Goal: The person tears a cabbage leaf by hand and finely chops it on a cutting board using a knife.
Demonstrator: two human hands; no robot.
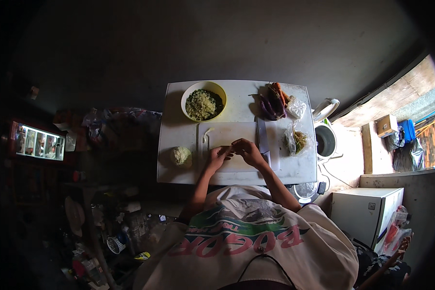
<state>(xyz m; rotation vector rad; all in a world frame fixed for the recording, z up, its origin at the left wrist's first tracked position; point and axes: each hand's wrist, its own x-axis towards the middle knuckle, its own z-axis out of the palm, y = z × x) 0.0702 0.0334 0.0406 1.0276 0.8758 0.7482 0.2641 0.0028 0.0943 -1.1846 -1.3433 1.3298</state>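
Note:
My left hand (219, 156) and my right hand (249, 152) meet above the near part of a white cutting board (229, 133). Both are closed, fingertips pinched together. Whatever sits between them is too small and dark to name. A thin pale vegetable strip (207, 132) lies at the board's far left. Along its right edge rests a knife (262, 137), blade pointing away from me, beside my right hand. A pale round vegetable head (181, 156), possibly cabbage, is left of the board. Beyond the board stands a pale yellow bowl (184, 101) filled with chopped greens and whitish bits.
Purple eggplants (273, 107) and carrots (278, 90) lie at the table's far right. Nearer is a plastic bag of greenish vegetables (297, 141). An open pot-shaped cooker (325, 140) stands off the right edge. Another person's hand (402, 249) shows at lower right, near a white cabinet (360, 208).

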